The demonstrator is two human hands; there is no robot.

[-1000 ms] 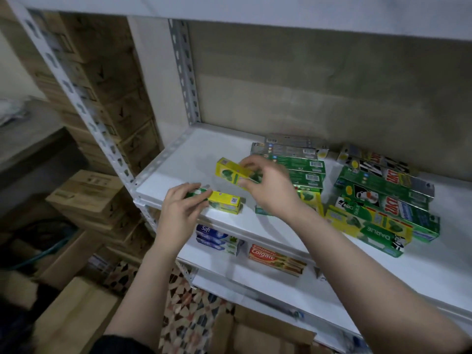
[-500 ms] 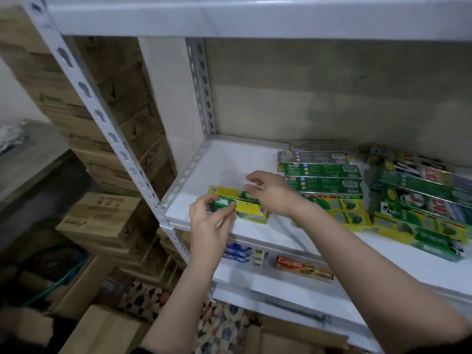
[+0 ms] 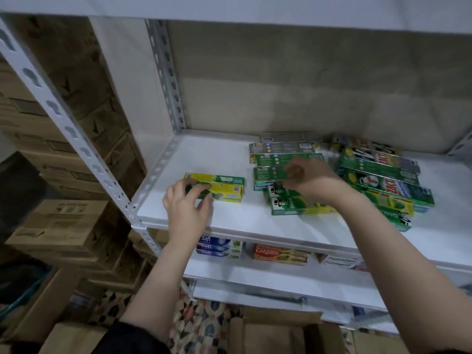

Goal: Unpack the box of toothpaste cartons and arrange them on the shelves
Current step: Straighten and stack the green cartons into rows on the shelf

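On the white shelf [image 3: 229,221] at chest height, we have two short yellow-and-green cartons [image 3: 221,189] lying side by side near the left front corner. Our left hand [image 3: 187,208] rests on the nearer one, its fingers laid over the left end and lightly curled against it, more steadying than lifting. Our right hand [image 3: 310,178] reaches toward the green cartons [image 3: 281,162] stacked flat at mid-shelf; it is blurred, with fingers bent, and we cannot tell whether it has pinched a carton or only touches the stack. Further right, a looser pile of long green cartons [image 3: 383,185] leans in overlapping rows.

We judge these cartons light, thin-walled and smooth, stiff along their length but easily dented on the broad faces. The best hold would be across the narrow sides near the middle, thumb opposite fingers, with only gentle pressure. Their glossy print likely lets them slide on the shelf and over each other, so nudging a row straight should work, though a stack could skid apart if pushed from the top.

Below, the lower shelf [image 3: 268,277] holds Safi cartons [image 3: 219,247] and a Colgate carton [image 3: 279,254]. An open cardboard box [image 3: 268,333] sits on the floor beneath.
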